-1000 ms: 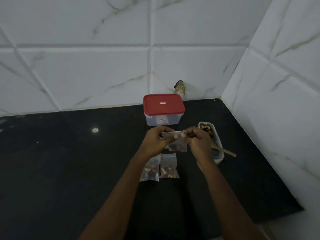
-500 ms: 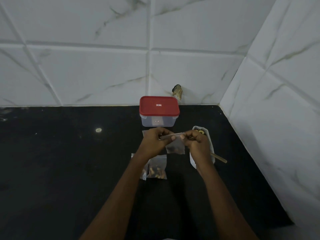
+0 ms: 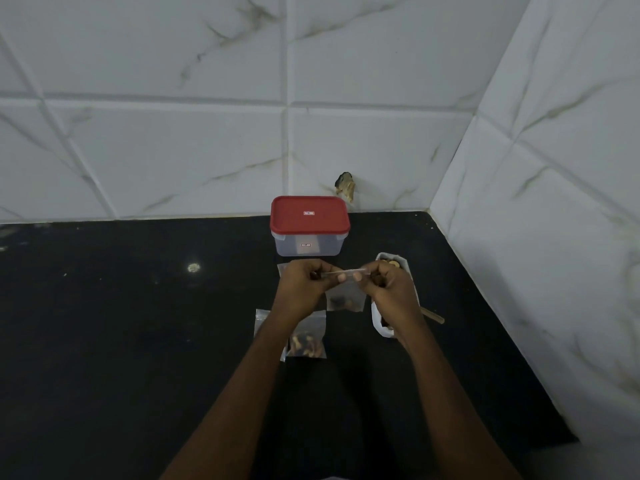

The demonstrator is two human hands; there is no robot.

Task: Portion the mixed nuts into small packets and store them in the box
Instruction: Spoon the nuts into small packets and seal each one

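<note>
As hands (image 3: 300, 289) (image 3: 393, 293) pinch packet (image 3: 346, 301) (thumbs inward), aloft

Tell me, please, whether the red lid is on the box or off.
On: the red lid sits flat on the clear box, covering its top.

A black countertop (image 3: 104, 341) spreads under the grip and far out to its left, speckled with faint pale flecks. Beyond the grip rises a back wall (image 3: 173, 150) of large white tiles veined in grey; a side wall (image 3: 554, 202) of the same tile closes the corner to the grip's right. Low on the back wall, just beyond the grip, sits a ragged dark patch (image 3: 345, 186) with brownish edges. Whether it is a hole or a chip is unclear. Well left of the grip, a small pale spot (image 3: 194, 267) shows on the countertop.
</note>
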